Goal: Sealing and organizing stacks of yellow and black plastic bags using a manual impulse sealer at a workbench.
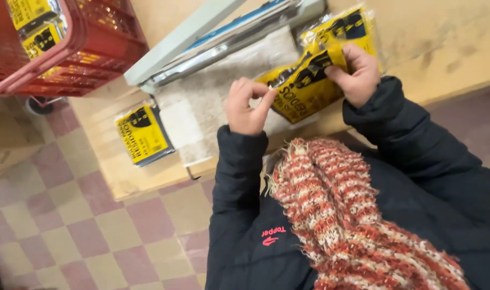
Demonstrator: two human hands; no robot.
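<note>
Currently, a yellow-and-black printed plastic packet (304, 80) is held up between both hands above the pale wooden tabletop (142, 177), just in front of the grey bar-shaped sealing machine (212, 43). The left hand (246, 107) is closed in a pinch on the packet's lower left corner, thumb against fingertips; the right hand (358, 72) is curled shut over the packet's upper right edge. Because the film looks slick and crinkled, it is judged that a corner pinch this slight could be lost, and the packet dropped onto the worn whitish pad (202, 102) beneath. A second yellow packet (352, 27) lies right behind the held one, so the two could be confused or caught together. Another flat yellow packet (142, 133) lies close to the tabletop's edge and could be knocked to the chequered floor (67, 225) by a sleeve. More packets are stacked in the red plastic crate (94, 43), well apart. The fringed red-and-cream knitted scarf (347, 215) hangs near the hands and could be snagged.
</note>
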